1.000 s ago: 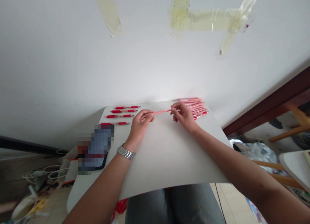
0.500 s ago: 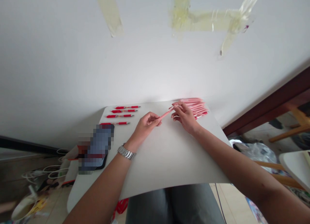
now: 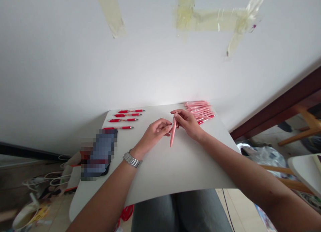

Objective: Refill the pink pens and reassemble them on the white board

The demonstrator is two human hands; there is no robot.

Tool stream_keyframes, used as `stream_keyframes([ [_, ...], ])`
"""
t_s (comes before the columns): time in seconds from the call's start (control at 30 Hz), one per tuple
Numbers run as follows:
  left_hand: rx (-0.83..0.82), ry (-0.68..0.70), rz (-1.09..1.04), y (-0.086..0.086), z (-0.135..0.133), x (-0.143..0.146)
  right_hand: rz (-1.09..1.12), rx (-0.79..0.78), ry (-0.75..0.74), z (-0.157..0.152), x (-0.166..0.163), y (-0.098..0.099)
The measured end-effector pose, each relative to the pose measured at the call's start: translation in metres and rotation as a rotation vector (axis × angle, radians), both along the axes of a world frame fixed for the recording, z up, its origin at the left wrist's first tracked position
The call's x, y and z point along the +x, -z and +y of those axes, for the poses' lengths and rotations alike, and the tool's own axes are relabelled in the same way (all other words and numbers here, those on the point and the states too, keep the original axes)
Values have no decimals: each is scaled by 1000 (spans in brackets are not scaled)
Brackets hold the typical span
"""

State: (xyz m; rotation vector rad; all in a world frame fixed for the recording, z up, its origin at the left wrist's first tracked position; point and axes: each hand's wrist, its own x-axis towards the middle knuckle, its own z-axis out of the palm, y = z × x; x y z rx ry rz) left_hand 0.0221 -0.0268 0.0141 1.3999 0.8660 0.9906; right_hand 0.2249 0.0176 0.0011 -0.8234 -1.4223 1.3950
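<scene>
Over the middle of a white board (image 3: 175,171) on my lap, both hands meet on one pink wrapped pen (image 3: 172,135). My right hand (image 3: 187,123) pinches its top end, so it hangs nearly upright with the lower end pointing toward me. My left hand (image 3: 155,131), with a metal watch on the wrist, has its curled fingertips against the same upper part. A pile of pink wrapped pens (image 3: 199,110) lies just behind my right hand at the board's far right. Several bare red pens (image 3: 126,119) lie in a row at the far left.
A blurred-out dark phone (image 3: 97,155) lies at the board's left edge. A white wall with strips of yellowed tape (image 3: 213,19) rises behind. Cables and bags crowd the floor at left; a wooden chair and plastic bags (image 3: 265,155) stand at right.
The pink pen was held level between both hands; now it has swung down to hang nearly upright, closer to me. Both hands have drawn together and slightly left.
</scene>
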Motion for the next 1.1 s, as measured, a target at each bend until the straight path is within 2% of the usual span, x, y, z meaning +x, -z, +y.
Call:
stream_keyframes([
  [0.23,-14,20,-11,6,0,4,-45,43,-21,-4,-1,-2],
  [0.47,9,-76,-4,12,3,1,-79,96,-38,1,1,7],
  [0.67,-22,-97,-6,13,3,1,-115,142,-35,4,1,14],
  [1.1,-22,-91,-6,16,4,0,-153,167,-14,5,0,11],
])
